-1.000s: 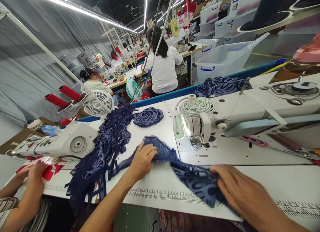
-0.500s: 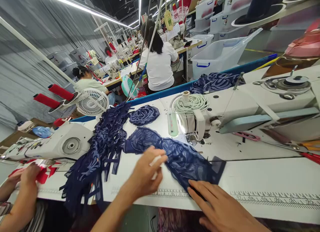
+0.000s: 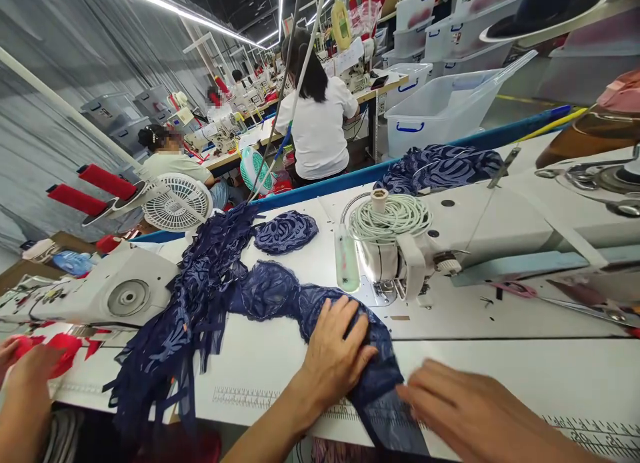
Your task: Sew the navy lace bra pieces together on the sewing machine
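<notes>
A navy lace piece [image 3: 280,293] lies on the white sewing table [image 3: 500,363] in front of the sewing machine [image 3: 500,233]. My left hand [image 3: 333,353] rests flat on its middle, fingers stretched out toward the needle area. My right hand [image 3: 465,410] lies at the piece's near right end by the table's front edge; it is blurred, fingers extended. The lace's lower end hangs over the table edge between my hands.
A pile of navy lace pieces [image 3: 195,303] drapes over the table's left front. A single lace cup [image 3: 285,231] lies behind it. Another person's hands [image 3: 25,376] work red fabric at the left machine [image 3: 100,293]. Fans, bins and seated workers fill the back.
My left hand moved right and forward onto the middle of the lace piece. My right hand shifted right along the front edge, and the lace has been bunched narrower with its end over the edge.
</notes>
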Motion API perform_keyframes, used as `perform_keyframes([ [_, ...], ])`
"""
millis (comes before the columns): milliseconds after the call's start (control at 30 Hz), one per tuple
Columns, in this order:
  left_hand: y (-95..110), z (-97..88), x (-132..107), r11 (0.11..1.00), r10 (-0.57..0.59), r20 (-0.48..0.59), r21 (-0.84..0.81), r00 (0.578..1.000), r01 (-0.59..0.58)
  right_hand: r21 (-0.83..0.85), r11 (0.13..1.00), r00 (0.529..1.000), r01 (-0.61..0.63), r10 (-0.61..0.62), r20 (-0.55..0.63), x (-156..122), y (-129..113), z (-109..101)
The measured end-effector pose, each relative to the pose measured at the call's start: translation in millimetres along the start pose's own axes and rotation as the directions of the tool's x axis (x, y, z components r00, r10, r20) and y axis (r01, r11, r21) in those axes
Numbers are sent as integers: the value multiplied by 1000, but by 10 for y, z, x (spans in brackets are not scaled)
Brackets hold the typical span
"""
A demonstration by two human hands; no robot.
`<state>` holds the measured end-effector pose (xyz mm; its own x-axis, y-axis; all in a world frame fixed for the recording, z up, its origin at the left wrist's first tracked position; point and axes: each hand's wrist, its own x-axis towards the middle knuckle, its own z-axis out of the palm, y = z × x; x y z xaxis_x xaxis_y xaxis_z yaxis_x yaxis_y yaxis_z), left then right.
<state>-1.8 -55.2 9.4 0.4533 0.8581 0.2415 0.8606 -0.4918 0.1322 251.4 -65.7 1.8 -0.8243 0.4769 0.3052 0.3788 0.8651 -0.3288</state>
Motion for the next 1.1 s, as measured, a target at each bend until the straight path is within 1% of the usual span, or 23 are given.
perform_keyframes([
  [33,-13,10,31,999,31,15,-30,999,-31,-13,1000,999,1,-2,-50,149,101,-63],
  [67,-29,21,49,998,34,30,-51,999,-33,-40,999,997,-9,6,-81,275,205,-95],
  [133,-64,38,51,998,-26,37,-56,999,28,-123,992,984,-29,7,-179,440,394,-85],
  [200,-86,43,30,996,-82,28,-35,996,83,-199,978,970,-58,9,-242,515,515,-37],
  [267,-84,36,23,992,-124,35,-25,992,125,-215,976,970,-29,-24,-243,545,548,-9],
  [367,-67,35,79,982,-184,73,-25,980,186,-128,986,968,108,-133,-212,543,494,-23],
  [400,-68,41,116,981,-190,85,-24,978,193,-91,987,968,131,-147,-204,528,473,-33],
  [467,-90,62,212,983,-178,112,-33,978,182,-16,991,973,132,-133,-190,485,448,-47],
  [567,-154,102,396,982,-149,138,-92,979,163,68,989,976,132,-118,-181,429,454,-41],
  [667,-228,133,588,976,-113,150,-167,982,138,81,984,967,158,-137,-214,416,472,-11],
  [767,-321,126,750,971,-61,159,-219,985,95,67,987,961,147,-126,-248,414,473,4],
  [900,-412,42,846,975,46,163,-222,985,-9,90,982,977,168,-154,-144,407,428,-42],
  [967,-370,-2,808,981,54,126,-191,991,-29,119,977,980,178,-165,-115,407,400,-66],
  [1000,-319,-14,766,986,42,88,-165,995,-27,127,975,979,181,-166,-114,406,390,-71],
  [1067,-173,-11,647,996,27,-25,-80,999,-29,138,974,980,178,-163,-112,404,380,-66],
  [1100,-93,5,580,999,42,-77,-24,996,-44,142,974,981,175,-161,-106,403,379,-57],
])
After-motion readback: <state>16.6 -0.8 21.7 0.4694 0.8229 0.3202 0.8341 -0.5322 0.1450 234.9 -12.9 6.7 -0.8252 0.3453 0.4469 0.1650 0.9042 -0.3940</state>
